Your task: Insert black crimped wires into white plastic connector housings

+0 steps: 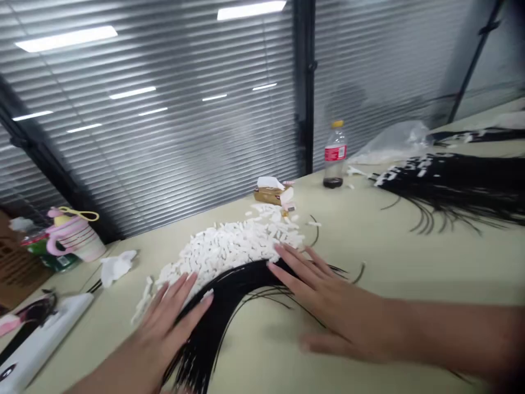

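A curved bundle of thin black strands (213, 328) lies on the cream table (389, 262), arching from the bottom of the view up to the middle. My left hand (172, 323) rests flat against its left side, fingers spread and not closed on it. My right hand (332, 301) lies open on the bundle's top and right, its fingertips at the edge of a heap of small white pieces (229, 249). Some white pieces lie against the strands. A second, larger mass of black strands (451, 186) with white bits lies at the right, away from both hands.
A plastic bottle with a red label and dark liquid (334, 158), a small torn cardboard box (268, 192), a clear plastic bag (389, 145), a crumpled tissue (117, 268) and a pink-and-white cup (76, 238) stand along the table. A white flat case (41, 345) lies lower left. Blinds run behind.
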{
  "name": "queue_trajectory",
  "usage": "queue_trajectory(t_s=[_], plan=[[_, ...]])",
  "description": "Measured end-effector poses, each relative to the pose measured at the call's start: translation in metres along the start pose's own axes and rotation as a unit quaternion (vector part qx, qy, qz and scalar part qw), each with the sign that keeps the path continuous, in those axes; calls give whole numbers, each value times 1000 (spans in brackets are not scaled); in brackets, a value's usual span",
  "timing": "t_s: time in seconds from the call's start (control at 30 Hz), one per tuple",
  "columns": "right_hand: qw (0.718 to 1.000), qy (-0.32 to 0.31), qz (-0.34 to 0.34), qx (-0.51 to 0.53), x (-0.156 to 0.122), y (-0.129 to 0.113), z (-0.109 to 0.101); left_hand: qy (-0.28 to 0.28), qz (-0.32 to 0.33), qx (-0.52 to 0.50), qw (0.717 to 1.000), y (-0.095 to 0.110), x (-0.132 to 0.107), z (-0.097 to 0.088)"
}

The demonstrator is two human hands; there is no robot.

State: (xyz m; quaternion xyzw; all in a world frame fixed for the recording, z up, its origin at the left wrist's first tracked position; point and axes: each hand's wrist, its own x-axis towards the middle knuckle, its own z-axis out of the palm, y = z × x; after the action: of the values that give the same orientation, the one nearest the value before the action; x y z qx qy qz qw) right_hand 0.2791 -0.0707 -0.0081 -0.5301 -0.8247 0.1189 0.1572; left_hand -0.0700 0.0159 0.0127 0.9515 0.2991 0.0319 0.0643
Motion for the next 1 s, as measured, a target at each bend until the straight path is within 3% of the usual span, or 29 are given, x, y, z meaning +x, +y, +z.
queue_trajectory(t_s=[0.07, 0.17, 0.3, 0.4, 0.5, 0.8, 1.0], plan=[[1000, -19, 7, -9, 41, -4, -7, -9, -46, -31, 998, 12, 47, -22], [999, -19, 38, -22, 109, 22, -20, 12, -122, -78, 989, -9, 115, -36], [999, -15, 48, -17, 164, 69, -10, 30, -141, -104, 984, -53, 162, -10], [1000, -8, 26, 14, 176, 81, 15, 49, -123, -132, 982, -62, 169, 17], [998, 12, 29, 47, 184, 76, 32, 75, -116, -156, 978, -55, 173, 29], [986, 127, -16, 105, 188, 62, 40, 169, -130, -165, 963, -30, 185, 37], [966, 176, -10, 189, 187, 61, 41, 200, -143, -268, 932, -30, 183, 37]])
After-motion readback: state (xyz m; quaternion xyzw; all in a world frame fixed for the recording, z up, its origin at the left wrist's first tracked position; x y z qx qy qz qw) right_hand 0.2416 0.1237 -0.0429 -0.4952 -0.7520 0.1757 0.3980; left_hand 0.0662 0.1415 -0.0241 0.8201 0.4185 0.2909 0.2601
